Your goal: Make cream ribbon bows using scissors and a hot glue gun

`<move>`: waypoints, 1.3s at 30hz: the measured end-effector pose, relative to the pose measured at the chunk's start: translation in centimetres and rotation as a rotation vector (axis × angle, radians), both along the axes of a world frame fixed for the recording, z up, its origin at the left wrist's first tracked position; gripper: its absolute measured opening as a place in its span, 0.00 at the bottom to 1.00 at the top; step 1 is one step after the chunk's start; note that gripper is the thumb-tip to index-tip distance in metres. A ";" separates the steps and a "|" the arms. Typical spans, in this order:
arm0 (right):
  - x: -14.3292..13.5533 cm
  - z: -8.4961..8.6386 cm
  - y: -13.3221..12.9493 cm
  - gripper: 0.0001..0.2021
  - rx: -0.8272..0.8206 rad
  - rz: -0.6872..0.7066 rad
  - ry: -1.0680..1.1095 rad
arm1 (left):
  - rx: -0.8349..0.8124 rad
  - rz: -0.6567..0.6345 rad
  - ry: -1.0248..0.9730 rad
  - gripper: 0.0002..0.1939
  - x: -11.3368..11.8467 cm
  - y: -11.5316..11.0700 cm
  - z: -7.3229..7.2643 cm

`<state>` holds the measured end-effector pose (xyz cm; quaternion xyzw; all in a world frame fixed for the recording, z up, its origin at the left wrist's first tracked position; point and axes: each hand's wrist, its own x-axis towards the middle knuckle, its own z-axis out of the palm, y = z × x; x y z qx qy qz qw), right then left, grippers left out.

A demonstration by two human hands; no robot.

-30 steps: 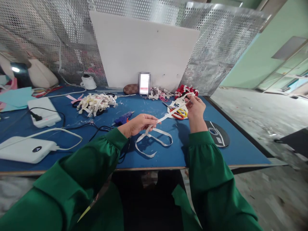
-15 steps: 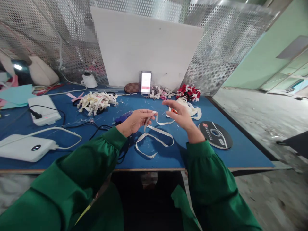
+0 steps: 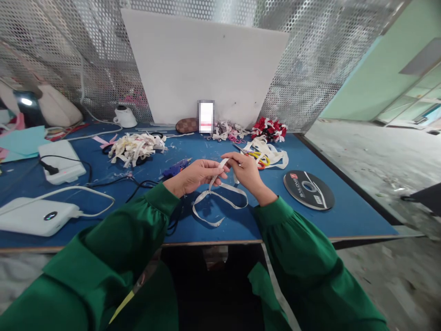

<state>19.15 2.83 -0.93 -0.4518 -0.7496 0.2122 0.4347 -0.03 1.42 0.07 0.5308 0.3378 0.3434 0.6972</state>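
My left hand [image 3: 195,175] and my right hand [image 3: 246,171] meet over the middle of the blue table [image 3: 347,216], both pinching a narrow white ribbon [image 3: 220,195]. The ribbon runs between the fingertips and drops in loose loops onto the table below them. Both arms wear green sleeves. Just behind my right hand lie scissors [image 3: 259,158] with red and yellow handles on a heap of white ribbon [image 3: 274,156].
A blue glue gun [image 3: 175,168] lies left of my hands, its black cable trailing left. A pile of cut ribbon pieces [image 3: 134,147], red-and-white bows [image 3: 269,128], a dark flat reel [image 3: 309,189], two white power banks [image 3: 36,216] and a white board against perforated metal surround them.
My right hand has come back from the far right heap toward my left hand, drawing in the ribbon. Both hands now pinch it close together.
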 end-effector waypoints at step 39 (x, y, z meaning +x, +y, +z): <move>-2.2 -0.9 -1.1 0.10 -0.263 0.171 0.364 | 0.517 0.432 0.131 0.37 -0.7 1.2 0.0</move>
